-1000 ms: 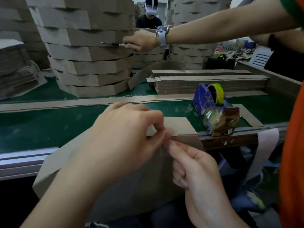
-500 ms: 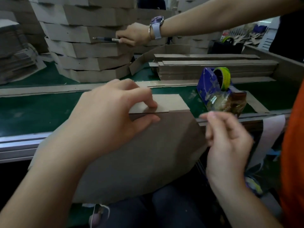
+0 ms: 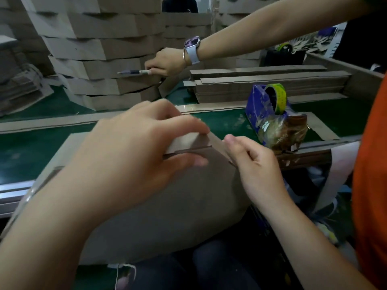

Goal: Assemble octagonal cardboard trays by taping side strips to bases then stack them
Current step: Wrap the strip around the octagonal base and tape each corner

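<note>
Head cam: L hand (image 3: pixel 136 155) pinches side strip (image 3: pixel 188 141) to base (image 3: pixel 167 206); R hand (image 3: pixel 257 168) curled at corner, can't tell if holding tape. Tray mid-build, not stacked yet.

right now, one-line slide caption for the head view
Left hand pinches the side strip against the cardboard base while the right hand touches its corner.

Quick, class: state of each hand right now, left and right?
Left hand: closed, pinching the brown cardboard tray at its folded side strip.
Right hand: curled at that tray's edge; whether it holds anything cannot be told.
</note>
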